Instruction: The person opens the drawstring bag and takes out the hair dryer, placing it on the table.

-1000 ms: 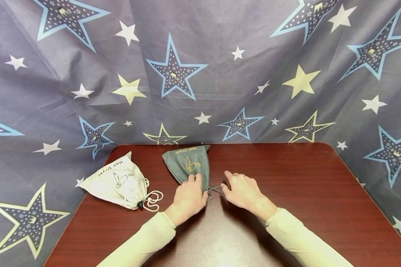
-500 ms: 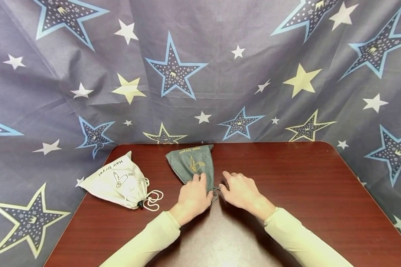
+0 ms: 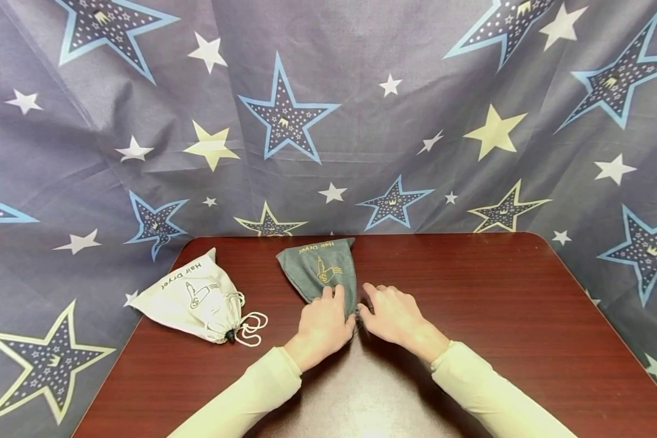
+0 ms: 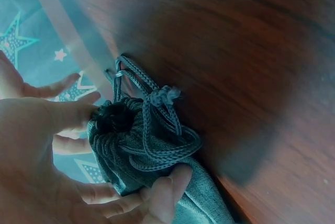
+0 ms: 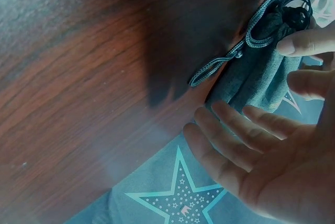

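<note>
A grey drawstring bag [image 3: 317, 252], printed with yellow "Hair Dryer" lettering and a dryer drawing, lies near the table's back edge. My left hand [image 3: 322, 328] grips its gathered end, thumb and fingers on either side of the cloth. In the left wrist view, the knotted cord [image 4: 152, 158] loops over the bag's puckered mouth. Just right of the bag, my right hand [image 3: 398, 317] is held with fingers relaxed and nothing in its grasp. Its fingertips are close to the bag in the right wrist view; contact is unclear.
A white drawstring bag [image 3: 197, 298] with black "Hair Dryer" print lies at the left, its cord trailing rightwards. Both bags rest on a reddish-brown wooden table [image 3: 498, 292]. Behind it hangs a star-patterned curtain [image 3: 361, 140].
The grey bag has slid right together with my left hand. My right hand has shifted very slightly left, so the gap between the hands is smaller. The white bag stays put.
</note>
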A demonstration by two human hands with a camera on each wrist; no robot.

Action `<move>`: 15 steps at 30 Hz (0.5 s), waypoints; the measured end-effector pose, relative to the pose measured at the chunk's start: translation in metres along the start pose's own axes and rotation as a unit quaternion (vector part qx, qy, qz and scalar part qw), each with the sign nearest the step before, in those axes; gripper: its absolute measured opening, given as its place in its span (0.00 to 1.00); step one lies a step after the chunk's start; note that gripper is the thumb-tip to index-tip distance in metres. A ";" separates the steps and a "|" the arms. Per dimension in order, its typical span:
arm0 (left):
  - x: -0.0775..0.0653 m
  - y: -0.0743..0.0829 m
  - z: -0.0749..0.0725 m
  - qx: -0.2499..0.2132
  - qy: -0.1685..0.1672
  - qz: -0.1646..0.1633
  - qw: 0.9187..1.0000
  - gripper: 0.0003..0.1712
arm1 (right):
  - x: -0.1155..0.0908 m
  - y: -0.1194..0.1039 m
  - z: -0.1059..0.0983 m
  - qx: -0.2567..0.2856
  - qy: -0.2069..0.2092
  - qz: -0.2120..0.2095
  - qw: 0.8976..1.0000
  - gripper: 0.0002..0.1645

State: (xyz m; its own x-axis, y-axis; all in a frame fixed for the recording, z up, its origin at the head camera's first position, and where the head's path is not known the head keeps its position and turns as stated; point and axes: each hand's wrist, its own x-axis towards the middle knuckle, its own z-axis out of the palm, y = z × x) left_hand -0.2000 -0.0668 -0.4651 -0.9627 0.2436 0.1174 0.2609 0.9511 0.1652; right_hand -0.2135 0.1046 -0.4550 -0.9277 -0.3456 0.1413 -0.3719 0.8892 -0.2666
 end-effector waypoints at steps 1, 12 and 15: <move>0.000 0.000 0.000 0.000 -0.001 -0.001 1.000 0.33 | 0.000 0.000 0.000 0.000 -0.001 0.000 1.000 0.31; 0.001 0.007 0.001 0.000 -0.003 0.003 1.000 0.31 | 0.000 -0.004 0.001 0.020 -0.019 0.005 1.000 0.31; 0.001 0.007 0.000 -0.003 -0.001 0.005 1.000 0.30 | -0.001 -0.005 0.002 0.057 -0.034 0.019 0.998 0.31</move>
State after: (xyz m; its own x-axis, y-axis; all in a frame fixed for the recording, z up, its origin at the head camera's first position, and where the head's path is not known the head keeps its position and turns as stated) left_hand -0.1990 -0.0600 -0.4642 -0.9600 0.2542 0.1173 0.2716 0.9473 0.1699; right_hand -0.2109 0.1000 -0.4553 -0.9397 -0.3356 0.0660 -0.3348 0.8631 -0.3781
